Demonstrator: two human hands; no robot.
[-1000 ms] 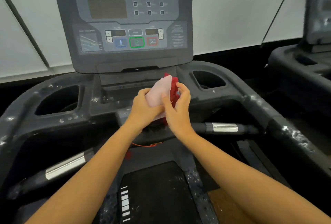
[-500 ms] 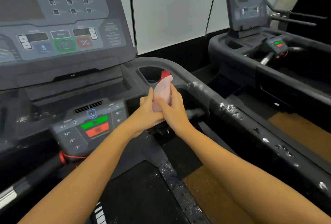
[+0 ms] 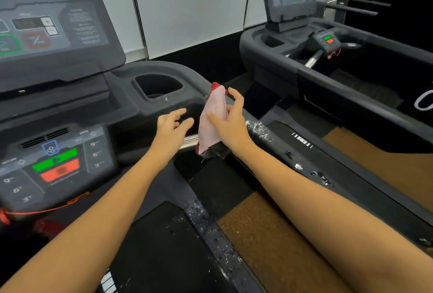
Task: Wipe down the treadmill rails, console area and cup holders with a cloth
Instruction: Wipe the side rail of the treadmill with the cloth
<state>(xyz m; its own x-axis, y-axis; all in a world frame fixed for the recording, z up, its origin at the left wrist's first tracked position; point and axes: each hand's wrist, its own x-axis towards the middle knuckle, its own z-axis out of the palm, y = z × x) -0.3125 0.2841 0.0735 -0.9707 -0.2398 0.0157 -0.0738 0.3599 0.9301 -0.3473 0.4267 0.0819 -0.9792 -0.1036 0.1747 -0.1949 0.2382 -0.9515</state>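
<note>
- I see pale wall panels behind, a brown floor, and a second treadmill to my right.
- The right rail shows white flecks beside the right hand.
- The console fills the upper left.
- The cup holder is a dark well; I cannot tell its contents.
- The right hand grasps the pink-and-red cloth upright over the rail, right of the cup holder.
- My left hand is released, fingers spread, just beside the cloth.
</note>
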